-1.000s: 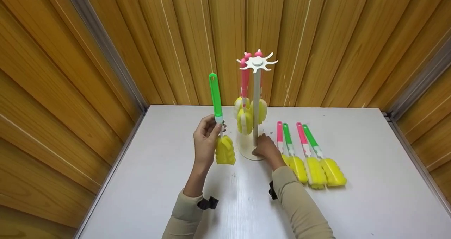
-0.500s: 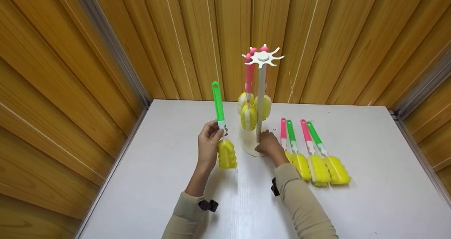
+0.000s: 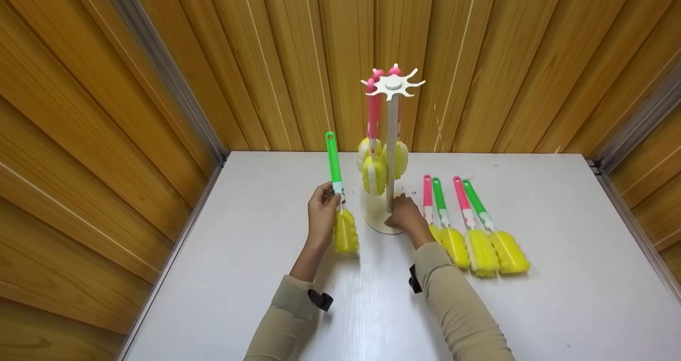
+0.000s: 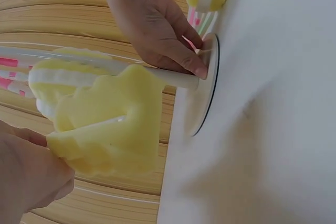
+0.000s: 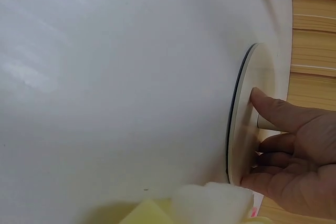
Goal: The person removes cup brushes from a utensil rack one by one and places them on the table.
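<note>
My left hand (image 3: 322, 215) pinches a sponge bottle brush (image 3: 333, 161) at the neck just below its green handle. The handle points up, and the yellow sponge head (image 4: 113, 124) hangs down. To its right stands a white rack (image 3: 392, 137) with curved hooks radiating from its top and a round base (image 5: 245, 124). Fingertips and thumb of my right hand (image 3: 407, 215) press on that base, spread on either side of the pole. Several pink-handled brushes (image 3: 373, 106) hang from hooks on the rack's left and back, with their yellow-and-white heads below. Front and right hooks carry nothing.
Right of the rack, several more brushes lie on the white table (image 3: 239, 233), including a pink-handled one (image 3: 461, 193) beside a green-handled one (image 3: 475, 199). Wood-patterned panels (image 3: 255, 74) enclose the back and sides. My right forearm lies close to the lying brushes.
My left hand has lowered the green-handled brush and brought it slightly right, closer to the rack. My right hand stays on the base. The head view has shifted a little.
</note>
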A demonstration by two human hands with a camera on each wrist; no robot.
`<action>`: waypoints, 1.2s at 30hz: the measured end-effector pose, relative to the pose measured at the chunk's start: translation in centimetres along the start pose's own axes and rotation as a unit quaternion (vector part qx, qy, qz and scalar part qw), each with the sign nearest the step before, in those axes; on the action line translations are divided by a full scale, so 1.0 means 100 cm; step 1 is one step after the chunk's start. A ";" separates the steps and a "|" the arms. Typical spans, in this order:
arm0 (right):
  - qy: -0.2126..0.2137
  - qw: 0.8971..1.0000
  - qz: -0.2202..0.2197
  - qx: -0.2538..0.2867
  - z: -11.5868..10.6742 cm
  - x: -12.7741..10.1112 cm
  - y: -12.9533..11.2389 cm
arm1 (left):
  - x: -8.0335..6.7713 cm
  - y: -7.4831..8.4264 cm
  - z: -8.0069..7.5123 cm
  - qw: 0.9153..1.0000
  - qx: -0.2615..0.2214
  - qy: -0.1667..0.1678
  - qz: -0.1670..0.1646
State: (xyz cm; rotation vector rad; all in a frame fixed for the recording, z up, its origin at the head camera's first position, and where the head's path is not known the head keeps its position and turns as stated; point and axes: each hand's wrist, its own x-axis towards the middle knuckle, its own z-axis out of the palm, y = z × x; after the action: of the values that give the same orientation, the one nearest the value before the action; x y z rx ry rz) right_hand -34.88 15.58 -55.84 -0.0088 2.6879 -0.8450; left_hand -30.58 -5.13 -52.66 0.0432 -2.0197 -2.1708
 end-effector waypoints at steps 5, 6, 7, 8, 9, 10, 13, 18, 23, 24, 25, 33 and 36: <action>0.009 1.000 -0.008 -0.014 -0.002 0.000 -0.001 | 0.010 -0.014 0.008 1.000 0.019 0.006 -0.022; 0.012 1.000 -0.010 -0.018 -0.002 0.000 -0.001 | 0.011 -0.017 0.010 0.999 0.022 0.005 -0.028; 0.014 1.000 -0.013 -0.022 -0.002 0.000 0.000 | 0.013 -0.019 0.012 0.999 0.025 0.005 -0.036; 0.016 0.999 -0.015 -0.025 -0.002 0.000 0.001 | 0.014 -0.022 0.014 0.999 0.027 0.003 -0.041; 0.018 0.999 -0.018 -0.030 -0.002 0.000 0.001 | 0.016 -0.025 0.016 0.999 0.030 0.000 -0.046; 0.020 0.999 -0.020 -0.032 -0.002 0.000 0.002 | 0.018 -0.028 0.019 0.998 0.033 -0.002 -0.050; 0.025 0.999 -0.024 -0.037 -0.002 -0.002 0.003 | 0.023 -0.036 0.024 0.997 0.045 -0.007 -0.060; 0.023 0.999 -0.025 -0.036 0.000 -0.004 0.007 | 0.026 -0.047 0.030 0.995 0.065 -0.002 -0.079; 0.021 0.999 -0.009 -0.035 0.006 -0.006 0.009 | 0.024 -0.055 0.029 0.992 0.074 -0.011 -0.098; 0.020 0.999 -0.008 -0.036 0.007 -0.007 0.008 | 0.023 -0.056 0.028 0.992 0.076 -0.012 -0.100; 0.018 0.999 -0.008 -0.035 0.008 -0.007 0.008 | 0.022 -0.056 0.027 0.992 0.079 -0.011 -0.102; 0.023 1.000 -0.004 -0.010 0.004 -0.005 -0.004 | 0.024 -0.056 0.020 0.990 0.099 -0.008 -0.096; 0.025 1.000 -0.006 -0.007 0.001 -0.005 -0.004 | 0.025 -0.058 0.021 0.990 0.099 -0.011 -0.100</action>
State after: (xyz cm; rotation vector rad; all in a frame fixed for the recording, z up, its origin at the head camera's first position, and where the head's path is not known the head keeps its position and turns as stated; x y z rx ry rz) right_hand -34.41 15.18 -55.56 -0.0069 2.7437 -0.8411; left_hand -33.94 -3.09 -58.05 0.2599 -2.3267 -2.0793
